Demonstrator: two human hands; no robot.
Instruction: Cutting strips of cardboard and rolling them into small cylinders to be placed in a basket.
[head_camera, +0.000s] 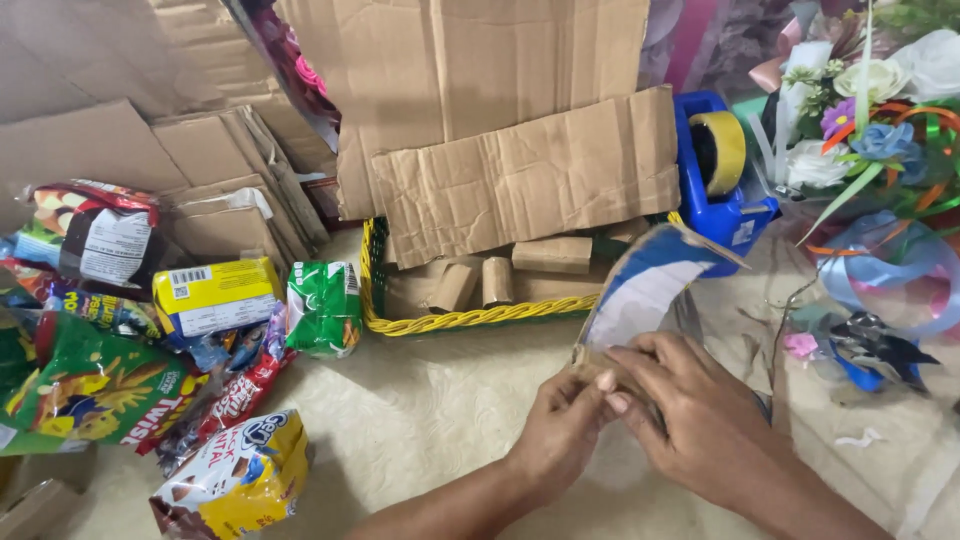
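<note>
- 2 hands meet low in the view over a curved strip of card (640, 285), blue and white on its printed face and brown on the back; the strip arches up and away from the fingers toward a blue tape dispenser (715, 175) beyond them.
- The left hand (560, 425) pinches the strip's near end between thumb and fingertips; the right hand (690, 400) lies over the same end with fingers curled, pressing it down against the left.
- The strip looks light and thin, stiff enough to hold its arch yet easy to crease, so I judge it best held at the near end where both hands already grip, not at the free far tip.
- Just beyond the left hand stands a yellow woven basket (470, 318) holding small cardboard rolls (480, 283), with a torn cardboard sheet (525, 175) leaning over it.
- Well off to the left of the left hand lies a heap of snack packets (130, 330), with a green one nearest the basket.
- Past the right hand sit artificial flowers (870, 100) and loops of pale blue ribbon (885, 270).
- Everything rests on a cream, textured mat (420, 420); flattened cardboard boxes crowd the far side.
</note>
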